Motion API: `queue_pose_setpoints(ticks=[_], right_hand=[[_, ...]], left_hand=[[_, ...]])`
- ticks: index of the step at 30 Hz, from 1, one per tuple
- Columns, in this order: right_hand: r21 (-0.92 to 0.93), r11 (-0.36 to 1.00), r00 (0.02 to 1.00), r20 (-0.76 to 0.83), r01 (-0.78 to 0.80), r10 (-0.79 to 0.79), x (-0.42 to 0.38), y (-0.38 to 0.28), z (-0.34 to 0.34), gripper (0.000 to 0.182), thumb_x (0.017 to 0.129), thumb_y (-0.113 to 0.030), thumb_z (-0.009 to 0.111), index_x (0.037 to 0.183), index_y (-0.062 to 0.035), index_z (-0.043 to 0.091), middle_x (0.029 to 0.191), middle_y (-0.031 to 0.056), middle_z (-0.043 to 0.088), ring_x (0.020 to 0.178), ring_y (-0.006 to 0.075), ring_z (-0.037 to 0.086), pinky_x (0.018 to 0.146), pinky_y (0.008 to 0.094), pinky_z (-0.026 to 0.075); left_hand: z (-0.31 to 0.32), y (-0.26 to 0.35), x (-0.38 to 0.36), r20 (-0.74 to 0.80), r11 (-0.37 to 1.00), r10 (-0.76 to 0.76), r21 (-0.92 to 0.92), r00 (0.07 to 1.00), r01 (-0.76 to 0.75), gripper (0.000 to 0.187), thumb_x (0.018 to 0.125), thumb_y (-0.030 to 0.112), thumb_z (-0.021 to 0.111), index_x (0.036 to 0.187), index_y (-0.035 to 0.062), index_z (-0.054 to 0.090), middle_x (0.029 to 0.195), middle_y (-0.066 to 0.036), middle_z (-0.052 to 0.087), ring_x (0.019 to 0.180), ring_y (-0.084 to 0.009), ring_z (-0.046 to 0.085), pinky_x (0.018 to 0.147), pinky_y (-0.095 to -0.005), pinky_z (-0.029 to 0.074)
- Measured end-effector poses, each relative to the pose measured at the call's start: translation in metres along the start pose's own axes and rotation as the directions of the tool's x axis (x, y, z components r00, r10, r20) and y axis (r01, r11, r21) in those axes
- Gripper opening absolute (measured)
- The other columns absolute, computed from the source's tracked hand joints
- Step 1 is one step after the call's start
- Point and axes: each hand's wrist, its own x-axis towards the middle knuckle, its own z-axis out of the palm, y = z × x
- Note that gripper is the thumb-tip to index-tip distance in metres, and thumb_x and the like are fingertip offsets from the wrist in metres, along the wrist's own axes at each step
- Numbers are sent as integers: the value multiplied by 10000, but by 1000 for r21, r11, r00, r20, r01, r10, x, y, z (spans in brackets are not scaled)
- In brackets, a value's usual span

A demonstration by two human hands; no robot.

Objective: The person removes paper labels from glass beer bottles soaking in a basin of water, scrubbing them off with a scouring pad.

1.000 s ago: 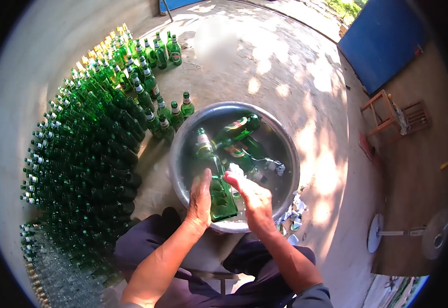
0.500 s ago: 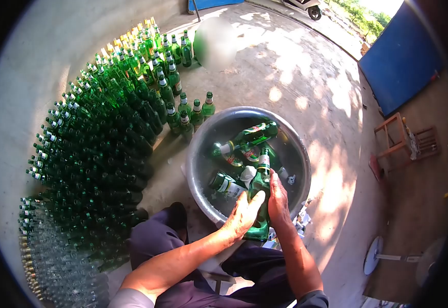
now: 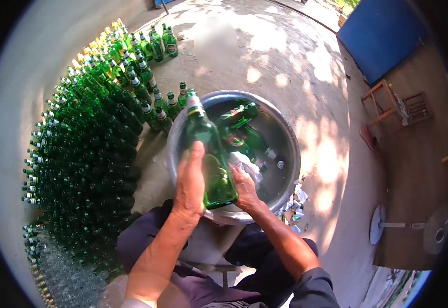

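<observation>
- The place is an outdoor concrete floor point(image 3: 285, 56) with patches of sun and shade; a blue panel point(image 3: 383, 36) stands far behind the basin, to the right.
- The basin point(image 3: 285, 134), a wide metal one with water, stands on the floor just in front of the person's knees.
- Inside the basin lie several green bottles point(image 3: 239, 115), some with labels on them.
- Left of the basin stands a large crowd of upright green bottles point(image 3: 90, 138), packed close together.
- Right of the basin, low on the floor, lie small scraps point(image 3: 297, 197) that look like torn labels.
- The left hand point(image 3: 190, 179) has its fingers closed around the body of one bottle point(image 3: 211, 154), held over the near-left part of the basin, neck pointing away.
- The right hand point(image 3: 245, 187) is just beside the bottle's lower part, pressed on a white cloth or wet paper point(image 3: 248, 165); whether its fingers grip I cannot tell.
- I judge the step in hand is the cleaning of this one bottle: it is lifted out of the water and its body appears bare.
- The next move calls, I think, for a firm grip on wet glass and a careful path to the left, because the standing bottles there are so close.
</observation>
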Motion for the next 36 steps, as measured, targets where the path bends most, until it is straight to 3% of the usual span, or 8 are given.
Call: queue_pose_setpoints(ticks=[6, 8, 11, 14, 22, 24, 32, 36], right_hand=[[-363, 918, 987, 74, 161, -144, -5, 19, 24, 733, 777, -221, 764, 1409, 17, 480, 1363, 201, 574, 1274, 355, 541, 1051, 486, 409], [-356, 918, 985, 72, 174, -159, -4, 23, 21, 658, 806, -190, 710, 1396, 8, 497, 1349, 197, 582, 1248, 343, 556, 1045, 483, 412], [-456, 868, 979, 36, 194, -199, -2, 33, 26, 489, 864, -90, 563, 1341, 13, 537, 1262, 219, 617, 1155, 374, 583, 976, 503, 435], [-461, 865, 974, -7, 198, -226, 1, 41, 24, 399, 831, -105, 596, 1214, 9, 578, 1117, 217, 632, 1038, 387, 592, 902, 510, 441], [-593, 790, 987, 118, 157, -108, 1, 27, 7, 383, 767, -89, 667, 1135, 3, 610, 1118, 192, 599, 1095, 342, 563, 962, 489, 408], [-598, 790, 989, 131, 134, -69, 3, 23, 7, 368, 762, -69, 664, 1122, -1, 631, 1159, 192, 589, 1134, 339, 554, 967, 489, 409], [-641, 756, 935, 334, 132, 120, 9, 33, 10, 662, 615, -401, 817, 1142, -32, 660, 1174, 173, 624, 1189, 338, 556, 1076, 590, 345], [-560, 820, 915, 382, 120, 127, 13, 29, -1, 809, 671, -660, 770, 1137, -4, 683, 1209, 216, 644, 1202, 387, 568, 1071, 619, 337]], left_hand=[[-1, 38, -7, -132, 996, 11, -81, 991, -22, 417, 1014, 441, 586, 1273, 116, 561, 1024, -48, 646, 804, -216, 679, 722, -409, 611], [-13, 38, -4, -24, 980, -83, -181, 996, 78, 396, 1018, 422, 581, 1284, 129, 556, 1057, -54, 639, 861, -211, 674, 744, -418, 612], [-7, 37, -8, -67, 979, -91, -190, 994, 77, 395, 1017, 427, 581, 1276, 129, 560, 1053, -51, 646, 847, -223, 681, 740, -424, 613], [-12, 40, -9, -109, 983, -144, -133, 984, 129, 400, 1012, 449, 582, 1209, 101, 603, 979, -62, 672, 764, -253, 691, 717, -429, 613], [-16, 62, -12, -82, 977, -106, -196, 991, 88, 504, 1010, 542, 518, 1133, 63, 618, 861, -149, 683, 747, -292, 716, 637, -437, 620], [-17, 69, -14, -60, 972, -98, -221, 993, 82, 430, 1027, 471, 533, 1139, 65, 617, 885, -100, 684, 727, -257, 701, 692, -410, 611], [-23, 85, -18, -68, 981, -60, -188, 996, 46, 557, 1035, 528, 464, 1152, -3, 584, 897, -178, 660, 771, -296, 692, 667, -450, 610], [-24, 84, -18, -92, 982, -79, -181, 993, 61, 561, 1038, 528, 456, 1151, -6, 584, 898, -179, 661, 778, -298, 692, 672, -448, 611]])
